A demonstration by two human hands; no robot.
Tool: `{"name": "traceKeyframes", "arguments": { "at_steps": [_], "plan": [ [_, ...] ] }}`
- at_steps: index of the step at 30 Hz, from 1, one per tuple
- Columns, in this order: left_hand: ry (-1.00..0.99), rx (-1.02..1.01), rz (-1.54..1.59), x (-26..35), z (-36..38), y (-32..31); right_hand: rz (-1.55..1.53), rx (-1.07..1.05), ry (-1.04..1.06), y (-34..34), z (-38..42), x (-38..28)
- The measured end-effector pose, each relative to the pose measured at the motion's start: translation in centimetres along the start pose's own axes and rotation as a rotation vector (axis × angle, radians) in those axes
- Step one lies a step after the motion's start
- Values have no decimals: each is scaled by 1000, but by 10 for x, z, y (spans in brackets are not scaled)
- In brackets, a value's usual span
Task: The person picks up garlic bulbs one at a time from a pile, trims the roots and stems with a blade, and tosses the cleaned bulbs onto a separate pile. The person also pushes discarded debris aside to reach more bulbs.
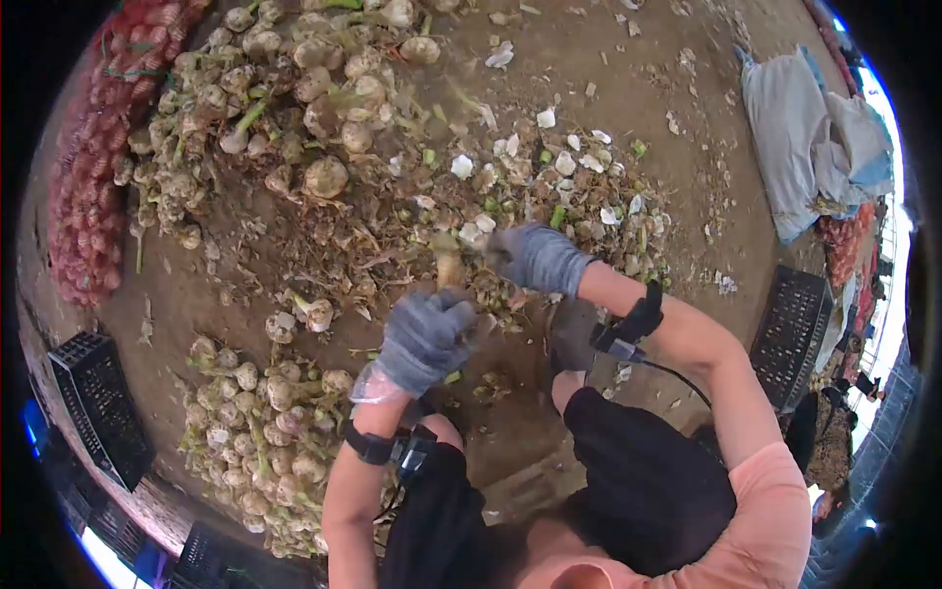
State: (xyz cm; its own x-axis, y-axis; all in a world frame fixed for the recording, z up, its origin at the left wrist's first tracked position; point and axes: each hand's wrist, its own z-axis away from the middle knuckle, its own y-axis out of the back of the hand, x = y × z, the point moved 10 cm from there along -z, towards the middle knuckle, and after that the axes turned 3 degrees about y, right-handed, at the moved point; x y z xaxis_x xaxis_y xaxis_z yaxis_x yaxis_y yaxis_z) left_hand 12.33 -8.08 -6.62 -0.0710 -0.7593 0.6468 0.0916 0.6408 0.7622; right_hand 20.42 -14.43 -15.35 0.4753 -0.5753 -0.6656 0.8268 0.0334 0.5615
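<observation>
Grey knitted gloves cover your 2 hands, the left hand [427,337] closed around a pale garlic stalk [449,267] and the right hand [538,257] gripping its top, with a smaller trimmed pile [260,432] beside you and a bigger untrimmed heap [285,108] left ahead.

Outdoor farm sorting yard: garlic bulbs piling on the dirt floor [628,88], red mesh sacks [83,167] lying full at the edge, black plastic crates [98,402] sitting around, peeled skins [549,167] littering the ground.
</observation>
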Motion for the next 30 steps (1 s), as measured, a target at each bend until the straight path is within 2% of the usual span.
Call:
{"name": "traceKeyframes", "arguments": {
  "at_steps": [2, 3, 5, 6, 8, 10, 12, 13, 15, 16, 17, 18, 19, 21, 23, 24, 25, 26, 28, 29, 30],
  "plan": [
    [-1, 88, -71, -6, 6, 28, 258, -133, -203, -11, 8, 62],
    [106, 92, -115, -14, 14, 42, 270, -127, -192, -4, 6, 58],
    [261, 116, -157, -32, 44, 67, 20, 74, -123, 27, 5, 35],
    [299, 141, -165, -42, 63, 82, 25, 79, -112, 35, -6, 26],
    [813, -66, -232, -89, 134, 97, -269, 279, -75, 67, -41, 0],
    [1160, -278, -387, -118, 212, 124, -655, 405, -138, 101, -62, -44],
    [1297, -355, -533, -132, 285, 147, -788, 482, -58, 114, -109, -57],
    [1302, -347, -536, -126, 275, 153, -788, 481, -48, 117, -135, -61],
    [1548, -187, -281, -112, 266, 169, -755, 533, -55, 123, -171, -63],
    [1409, -58, -219, -119, 254, 159, -755, 529, -45, 123, -174, -67],
    [1265, 70, -160, -125, 242, 151, -775, 439, -147, 112, -179, -63],
    [1317, 157, 176, -119, 220, 139, -789, 348, -248, 101, -181, -59],
    [1343, 244, 519, -110, 184, 124, -728, 432, -178, 104, -177, -62],
    [1100, 410, 844, -126, 140, 89, -816, 373, -231, 81, -151, -53],
    [992, 450, 1042, -137, 99, 60, -973, 289, 113, 45, -149, -38],
    [948, 445, 1184, -141, 79, 41, -887, 248, 50, 37, -124, -48],
    [1083, 345, 1392, -140, 74, 11, -801, 211, -16, 31, -93, -63],
    [1088, 345, 1401, -147, 68, -4, -797, 204, -24, 21, -70, -69],
    [1027, 236, 1650, -142, 49, -40, -892, 200, 127, 12, -35, -89],
    [1030, 240, 1659, -138, 49, -47, -887, 192, 122, 5, -25, -83],
    [911, 284, 1669, -130, 42, -41, -790, 219, 102, 1, -17, -77]
  ]
}}
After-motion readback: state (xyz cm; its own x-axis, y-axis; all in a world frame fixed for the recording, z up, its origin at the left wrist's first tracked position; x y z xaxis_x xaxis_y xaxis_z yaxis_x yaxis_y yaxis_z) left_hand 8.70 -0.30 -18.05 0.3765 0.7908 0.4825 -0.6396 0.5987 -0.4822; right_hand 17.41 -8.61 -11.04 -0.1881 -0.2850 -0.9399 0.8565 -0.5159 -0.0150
